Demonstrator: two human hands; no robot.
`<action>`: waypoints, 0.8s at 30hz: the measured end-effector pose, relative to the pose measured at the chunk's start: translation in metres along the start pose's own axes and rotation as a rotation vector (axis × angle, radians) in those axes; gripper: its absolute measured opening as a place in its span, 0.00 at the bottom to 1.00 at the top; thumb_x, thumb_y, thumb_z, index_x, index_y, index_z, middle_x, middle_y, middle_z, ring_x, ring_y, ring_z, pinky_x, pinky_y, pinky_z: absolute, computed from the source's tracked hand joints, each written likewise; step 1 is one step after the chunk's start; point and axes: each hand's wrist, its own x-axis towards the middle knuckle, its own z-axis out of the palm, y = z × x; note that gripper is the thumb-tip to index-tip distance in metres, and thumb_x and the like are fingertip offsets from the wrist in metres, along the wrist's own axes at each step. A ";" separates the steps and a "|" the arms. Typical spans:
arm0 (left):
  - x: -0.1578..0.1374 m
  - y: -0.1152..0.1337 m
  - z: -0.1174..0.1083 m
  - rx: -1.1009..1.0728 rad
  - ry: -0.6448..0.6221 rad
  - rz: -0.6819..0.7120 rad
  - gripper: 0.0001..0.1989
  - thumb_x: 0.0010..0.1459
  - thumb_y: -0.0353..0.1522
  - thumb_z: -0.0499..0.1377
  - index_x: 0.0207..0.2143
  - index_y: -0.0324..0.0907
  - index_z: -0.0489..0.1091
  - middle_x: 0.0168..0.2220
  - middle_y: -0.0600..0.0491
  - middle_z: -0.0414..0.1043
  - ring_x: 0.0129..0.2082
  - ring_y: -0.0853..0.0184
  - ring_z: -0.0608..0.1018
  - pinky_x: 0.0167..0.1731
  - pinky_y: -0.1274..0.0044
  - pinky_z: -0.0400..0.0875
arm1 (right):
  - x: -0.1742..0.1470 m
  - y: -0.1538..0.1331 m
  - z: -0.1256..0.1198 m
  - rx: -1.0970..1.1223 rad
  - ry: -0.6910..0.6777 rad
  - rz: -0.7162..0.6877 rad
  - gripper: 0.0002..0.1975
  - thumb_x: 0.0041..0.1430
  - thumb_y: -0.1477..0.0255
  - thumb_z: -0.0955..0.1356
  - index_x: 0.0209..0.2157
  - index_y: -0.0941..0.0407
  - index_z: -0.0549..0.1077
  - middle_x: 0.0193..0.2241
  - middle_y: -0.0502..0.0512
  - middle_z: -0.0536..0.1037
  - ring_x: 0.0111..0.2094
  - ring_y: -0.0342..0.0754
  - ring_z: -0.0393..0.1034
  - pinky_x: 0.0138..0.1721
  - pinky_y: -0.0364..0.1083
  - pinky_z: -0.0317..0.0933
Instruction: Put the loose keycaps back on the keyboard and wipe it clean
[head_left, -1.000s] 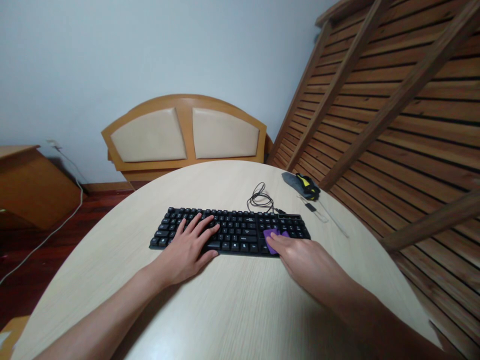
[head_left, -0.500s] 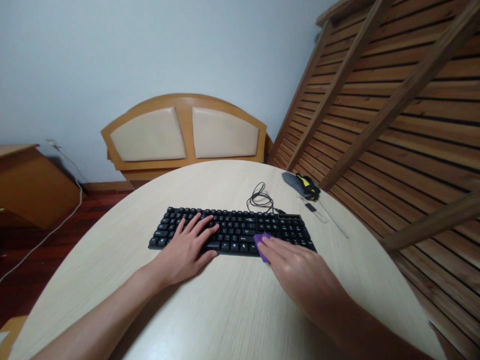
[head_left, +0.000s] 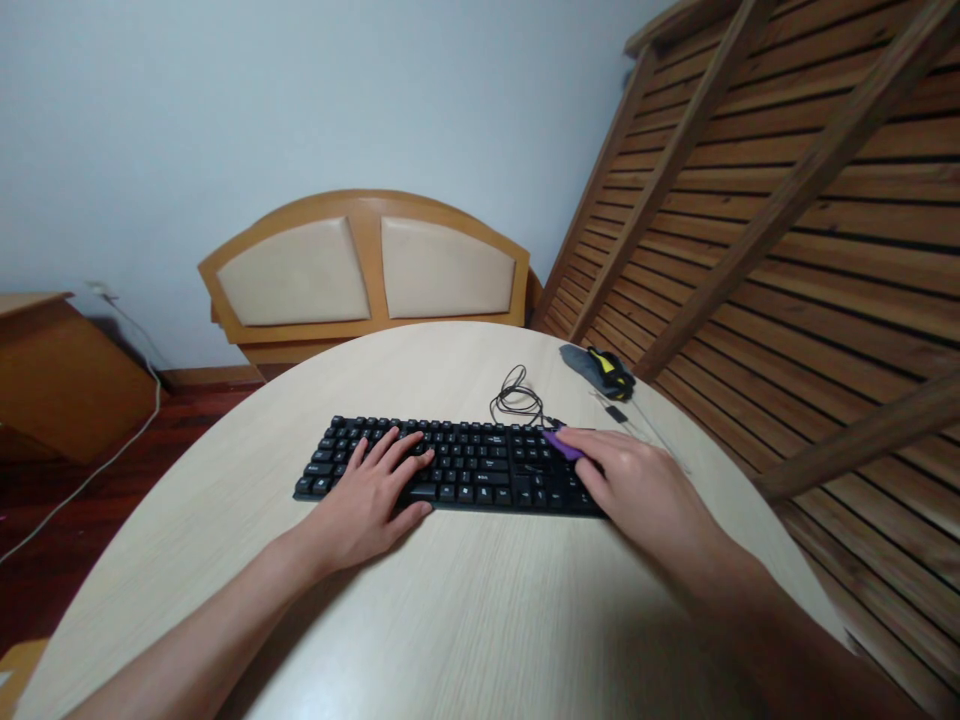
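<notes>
A black keyboard (head_left: 469,465) lies flat on the round, pale wooden table (head_left: 450,610). My left hand (head_left: 375,500) rests on its left half with the fingers spread over the keys. On the keyboard's right end, my right hand (head_left: 637,485) presses a small purple cloth (head_left: 562,446) against the upper keys by the number pad. The fingers are closed on the cloth and cover most of it, along with part of the number pad. Behind the keyboard, its thin black cable (head_left: 517,395) lies in loose loops.
At the table's far right lie a grey and black item with yellow (head_left: 600,370) and a thin item with a black part (head_left: 616,413). A slatted wooden panel (head_left: 750,270) leans along the right. A headboard (head_left: 367,265) stands beyond the table, a cabinet (head_left: 67,375) at left.
My right hand has moved the purple cloth up and to the right, from the keyboard's lower edge to the top of the number pad. My left hand stays in place.
</notes>
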 end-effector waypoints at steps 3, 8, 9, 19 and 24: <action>0.000 0.000 0.001 0.004 0.006 -0.005 0.29 0.66 0.49 0.53 0.64 0.46 0.60 0.69 0.45 0.53 0.69 0.42 0.53 0.61 0.41 0.50 | 0.009 0.024 0.015 0.023 0.030 0.029 0.22 0.60 0.81 0.62 0.51 0.54 0.78 0.51 0.56 0.80 0.50 0.54 0.76 0.54 0.55 0.70; 0.001 -0.001 0.005 0.006 0.046 -0.001 0.28 0.66 0.49 0.52 0.63 0.46 0.61 0.68 0.44 0.55 0.68 0.42 0.55 0.60 0.41 0.52 | 0.010 0.034 0.030 0.099 -0.106 -0.031 0.23 0.59 0.83 0.62 0.50 0.52 0.79 0.51 0.53 0.80 0.49 0.53 0.77 0.53 0.54 0.71; 0.001 -0.001 0.005 0.009 0.052 -0.003 0.28 0.66 0.49 0.52 0.63 0.47 0.62 0.68 0.44 0.56 0.68 0.42 0.55 0.60 0.41 0.53 | 0.009 0.032 0.029 0.095 -0.119 -0.042 0.23 0.59 0.83 0.63 0.50 0.52 0.79 0.51 0.53 0.80 0.49 0.53 0.77 0.52 0.54 0.71; 0.002 -0.008 0.000 0.018 0.025 -0.024 0.27 0.65 0.49 0.53 0.62 0.46 0.63 0.67 0.44 0.57 0.67 0.42 0.58 0.58 0.42 0.57 | 0.000 0.017 0.016 0.057 -0.242 -0.112 0.23 0.58 0.83 0.63 0.50 0.53 0.79 0.51 0.54 0.80 0.50 0.53 0.77 0.51 0.52 0.71; 0.003 -0.007 0.001 0.021 0.034 -0.030 0.26 0.66 0.48 0.53 0.61 0.46 0.64 0.67 0.44 0.57 0.67 0.42 0.58 0.58 0.41 0.57 | -0.007 0.009 0.009 0.076 -0.243 -0.111 0.23 0.55 0.83 0.63 0.46 0.49 0.80 0.42 0.51 0.84 0.41 0.51 0.80 0.44 0.47 0.72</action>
